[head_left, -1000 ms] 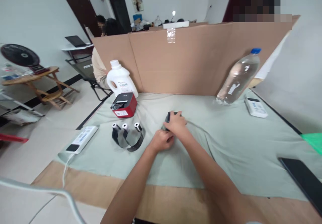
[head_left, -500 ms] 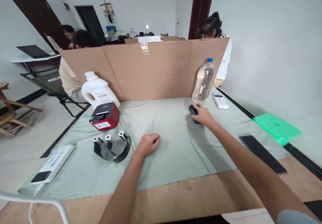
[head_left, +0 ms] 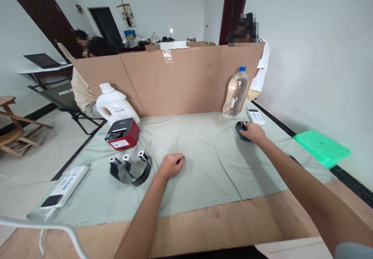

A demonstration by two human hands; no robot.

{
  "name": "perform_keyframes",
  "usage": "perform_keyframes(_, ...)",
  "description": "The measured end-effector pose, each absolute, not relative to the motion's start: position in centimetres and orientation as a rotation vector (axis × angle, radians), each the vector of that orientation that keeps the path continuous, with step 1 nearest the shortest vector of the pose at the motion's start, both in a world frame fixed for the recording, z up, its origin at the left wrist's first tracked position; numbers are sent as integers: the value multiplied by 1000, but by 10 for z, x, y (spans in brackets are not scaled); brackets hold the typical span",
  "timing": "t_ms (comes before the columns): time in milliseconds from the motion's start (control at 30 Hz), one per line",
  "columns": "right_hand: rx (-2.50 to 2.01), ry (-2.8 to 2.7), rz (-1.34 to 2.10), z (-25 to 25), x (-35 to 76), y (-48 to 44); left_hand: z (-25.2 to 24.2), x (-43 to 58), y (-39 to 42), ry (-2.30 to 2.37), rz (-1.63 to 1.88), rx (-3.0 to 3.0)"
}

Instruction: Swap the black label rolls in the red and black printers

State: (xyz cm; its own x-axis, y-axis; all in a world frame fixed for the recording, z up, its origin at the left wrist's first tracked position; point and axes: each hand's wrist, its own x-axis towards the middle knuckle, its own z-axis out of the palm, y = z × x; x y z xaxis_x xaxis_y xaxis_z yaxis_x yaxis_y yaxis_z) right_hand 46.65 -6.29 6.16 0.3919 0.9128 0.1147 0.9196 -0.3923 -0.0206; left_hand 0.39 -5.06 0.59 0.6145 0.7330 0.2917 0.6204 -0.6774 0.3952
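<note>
My right hand (head_left: 255, 133) is closed on a small black rounded object (head_left: 241, 131) at the right of the cloth, just in front of the clear bottle (head_left: 235, 96) with a blue cap. My fingers cover part of the object, and its kind is unclear. My left hand (head_left: 171, 165) rests on the cloth near the middle, curled into a loose fist with nothing visible in it. To its left stand several white paper rolls (head_left: 126, 159) with dark strips curving beside them. Behind these sits a red and black box-shaped device (head_left: 124, 134).
A white jug (head_left: 115, 105) stands behind the red device, before a cardboard partition (head_left: 175, 82). White power strips lie at front left (head_left: 65, 187) and back right (head_left: 256, 117). A green plastic item (head_left: 323, 147) is beyond the right edge. Two people sit behind the partition.
My right hand has moved right with the black object, away from the bottle's base. My forearm now hides most of the flat black slab. The left hand has stayed in place.
</note>
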Motion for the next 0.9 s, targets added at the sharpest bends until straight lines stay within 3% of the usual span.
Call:
perform_keyframes(200, -2444, -1891, -435, 59, 451, -84, 10, 2, -53, 1102, 635, 2584)
perform_keyframes(433, -2615, -1891, -345, 68, 435, -77, 11, 5, -55, 1094, 678, 2583)
perform_keyframes(567, -2367, -1830, -502, 37, 358, -67, 32, 1, -60, 1060, 979, 2589)
perform_keyframes(767, -1478, -2100, 386, 8, 160, -7, 94, -107, -30, 1564, 1846, 1924)
perform_keyframes(900, -1249, -1739, 936, 25, 41, 59, 100, -209, 34, 1743, 1802, 1221)
